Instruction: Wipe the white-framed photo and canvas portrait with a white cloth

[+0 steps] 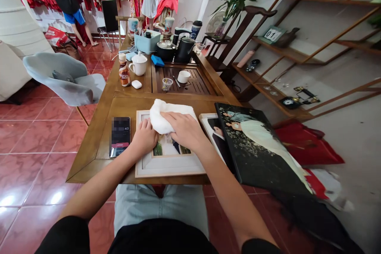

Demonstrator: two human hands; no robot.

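Observation:
A light wooden picture frame (175,168) with a wide pale border lies flat at the front of the wooden table, a photo (166,147) showing in its middle. My right hand (186,129) presses a bunched white cloth (163,117) onto the upper part of the frame, its fingers over the cloth. On the frame's left side rests my left hand (145,137), fingers laid forward on the border beside the cloth. Both hands and the cloth hide the photo's top. Just left of the frame is a phone (120,137) with its screen lit.
On the right, a large dark photo panel (258,147) overlaps another framed photo (212,127). Farther back stand a coffee bottle (124,70), a lidded white mug (139,64), a small white cup (183,76) on a tea tray (205,83), and a black kettle (185,49). A grey chair (64,77) is left.

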